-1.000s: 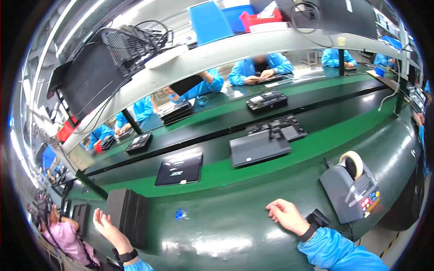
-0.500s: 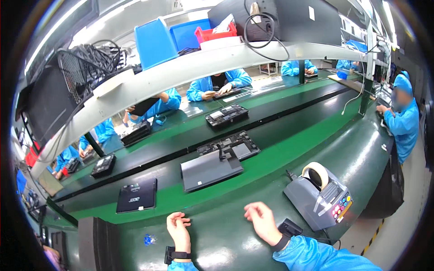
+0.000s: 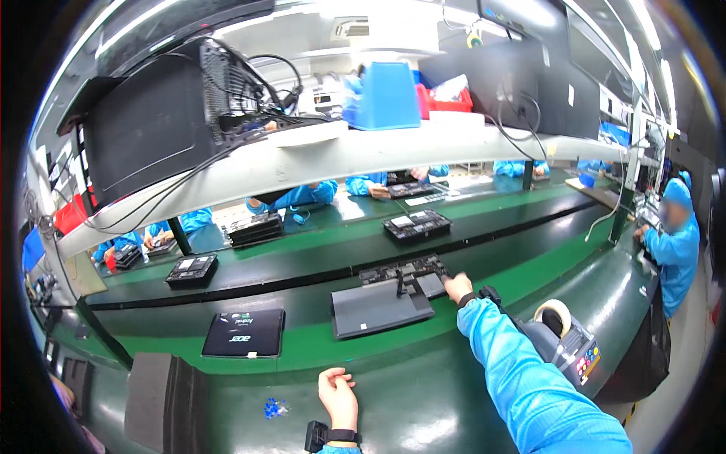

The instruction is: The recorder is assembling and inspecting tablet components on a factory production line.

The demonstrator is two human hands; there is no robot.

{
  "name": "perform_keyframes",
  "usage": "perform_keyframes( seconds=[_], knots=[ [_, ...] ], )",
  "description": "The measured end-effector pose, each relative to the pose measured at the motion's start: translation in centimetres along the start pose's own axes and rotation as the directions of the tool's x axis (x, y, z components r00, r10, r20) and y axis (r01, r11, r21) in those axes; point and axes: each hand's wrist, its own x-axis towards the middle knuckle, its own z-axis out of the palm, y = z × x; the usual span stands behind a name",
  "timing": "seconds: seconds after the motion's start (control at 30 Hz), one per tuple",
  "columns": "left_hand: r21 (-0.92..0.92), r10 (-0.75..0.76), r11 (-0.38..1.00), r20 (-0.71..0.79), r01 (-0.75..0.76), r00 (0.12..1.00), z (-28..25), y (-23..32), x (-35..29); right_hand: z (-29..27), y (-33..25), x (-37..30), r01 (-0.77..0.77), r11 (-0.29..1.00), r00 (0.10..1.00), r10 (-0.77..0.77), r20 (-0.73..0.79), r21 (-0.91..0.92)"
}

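Note:
My right hand [image 3: 458, 287] reaches far forward to the right end of an opened laptop, its curled fingers at the edge of the base. That laptop's base [image 3: 408, 268] shows bare circuit boards, and its dark grey screen panel [image 3: 380, 310] lies flat toward me. A black ribbon-like strip crosses between the two. My right fingertips are partly hidden against the base. Nearer to me, my left hand [image 3: 339, 397] hovers over the green bench with nothing in it, its fingers loosely bent and apart. Both wrists wear black bands.
A closed black laptop [image 3: 243, 334] lies left of the opened one. Small blue bits [image 3: 275, 408] sit beside a dark foam block [image 3: 160, 401]. A tape dispenser [image 3: 563, 340] stands under my right sleeve. Beyond are several opened laptops, a shelf [image 3: 318, 155] and co-workers in blue.
My right hand has stretched forward from beside the tape dispenser to the opened laptop. My left hand stays low over the bench. The view has turned, shifting the scene rightward and down.

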Motion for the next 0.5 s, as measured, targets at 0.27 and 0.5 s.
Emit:
perform_keyframes(
  seconds=[0.27, 0.5],
  knots=[
    [-0.065, 0.019, 0.998, -0.132, -0.027, 0.991, -0.2, -0.7, 1.1, 0.6, -3.3, 0.0, -0.049, 0.998, 0.92, 0.062, 0.387, -0.044],
    [-0.1, -0.025, 0.995, -0.143, 0.01, 0.989, 0.4, -0.1, 1.1, 1.4, -3.4, -3.0, -0.395, 0.754, 0.842, 0.068, 0.535, 0.526]
  ],
)
